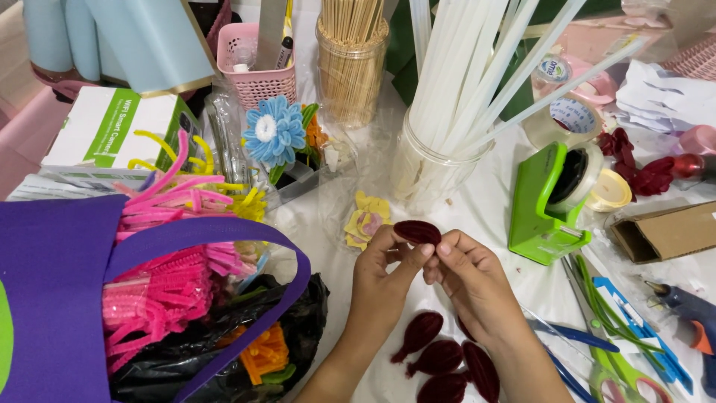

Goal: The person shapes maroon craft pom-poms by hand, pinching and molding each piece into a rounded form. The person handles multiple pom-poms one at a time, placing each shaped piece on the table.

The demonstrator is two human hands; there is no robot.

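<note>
My left hand (382, 277) and my right hand (466, 277) meet over the white table, fingertips pinching one dark red fuzzy petal (417, 231) held up between them. Both hands grip this petal. Below my wrists lie several more dark red petals (438, 357) of the same looped shape, flat on the table. A small heap of yellow petal pieces (365, 219) rests just beyond my left hand.
A purple bag (52, 283) with pink fuzzy stems (160, 287) fills the left. A blue fuzzy flower (274, 133), a jar of white sticks (440, 160), a green tape dispenser (548, 205), scissors (615, 366) and a glue gun (690, 310) surround my hands.
</note>
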